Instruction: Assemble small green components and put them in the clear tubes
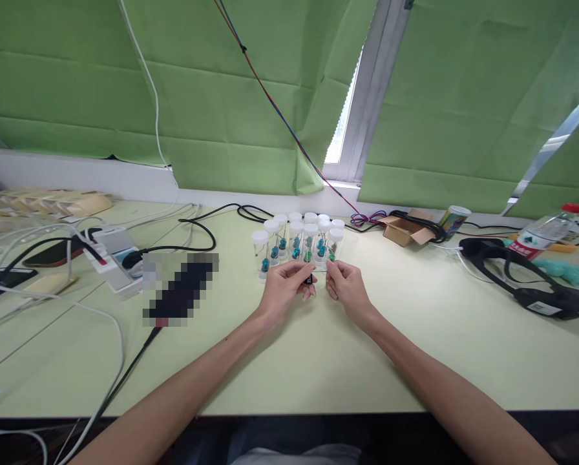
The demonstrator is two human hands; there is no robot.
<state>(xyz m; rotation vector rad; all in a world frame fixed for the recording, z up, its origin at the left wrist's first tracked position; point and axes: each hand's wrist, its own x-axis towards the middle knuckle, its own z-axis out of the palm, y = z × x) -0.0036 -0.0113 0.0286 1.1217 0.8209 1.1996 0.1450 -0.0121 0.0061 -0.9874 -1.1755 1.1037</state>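
Note:
My left hand (284,285) is closed around a small black piece with white lettering (309,279), most of it hidden by the fingers. Close beside it, my right hand (348,289) is pinched, thumb against fingers; whatever lies between the tips is too small to name. The two hands are a short gap apart over the table. Just beyond them stands a group of several clear tubes with white caps (260,248), upright, with small blue or green pieces inside. The hands partly cover the front tubes.
Left of the hands are a power strip (117,258), tangled cables and a blurred dark object (185,290). To the right lie a small open cardboard box (406,229), a printed can (454,221), black goggles with a strap (526,284) and a red-capped bottle (544,232).

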